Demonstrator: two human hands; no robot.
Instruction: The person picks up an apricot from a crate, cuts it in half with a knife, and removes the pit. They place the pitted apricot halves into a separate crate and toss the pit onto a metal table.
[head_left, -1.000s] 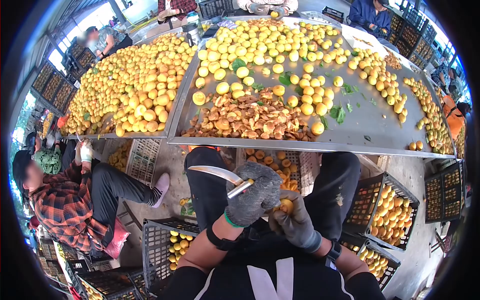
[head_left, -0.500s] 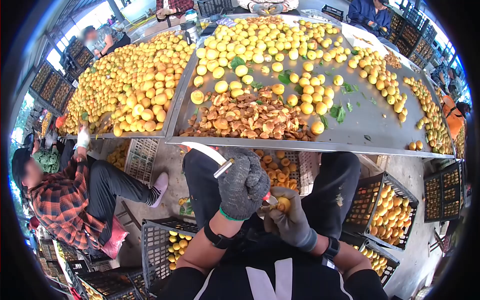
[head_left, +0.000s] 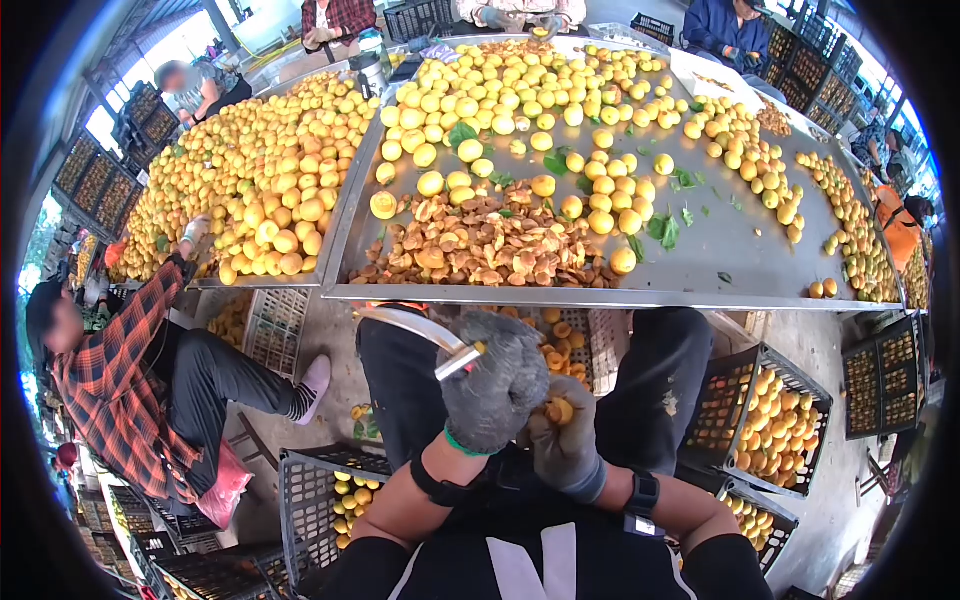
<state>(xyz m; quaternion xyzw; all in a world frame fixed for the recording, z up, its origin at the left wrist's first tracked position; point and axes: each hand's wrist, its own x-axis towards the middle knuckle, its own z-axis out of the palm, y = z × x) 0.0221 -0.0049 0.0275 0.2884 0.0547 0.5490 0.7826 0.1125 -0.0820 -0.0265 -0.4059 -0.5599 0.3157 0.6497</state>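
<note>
My left hand (head_left: 492,385), in a dark grey knitted glove, is closed around a tool with a short silver cylinder (head_left: 460,361) and a curved pale strip (head_left: 408,322) sticking out on its left. The tool's other end is hidden by the glove. Close beside it, my right hand (head_left: 566,445), in a lighter grey-brown glove, grips a small yellow-orange fruit (head_left: 559,411) between thumb and fingers. Below the table edge, behind my hands, sits a crate of orange fruit pieces (head_left: 575,345). A heap of orange-brown pieces (head_left: 490,245) lies on the metal table (head_left: 720,245) ahead.
Whole yellow fruit (head_left: 500,95) covers much of the table's far part. More fruit fills the left table (head_left: 270,190). Black crates of fruit stand at my left (head_left: 310,510) and right (head_left: 770,420). A person in a checked shirt (head_left: 125,380) sits at left; others work across the table.
The red-and-white pointed end seen at the fruit earlier is now hidden. My left hand has shifted slightly right and down. The left neighbour's gloved hand has reached farther into the fruit.
</note>
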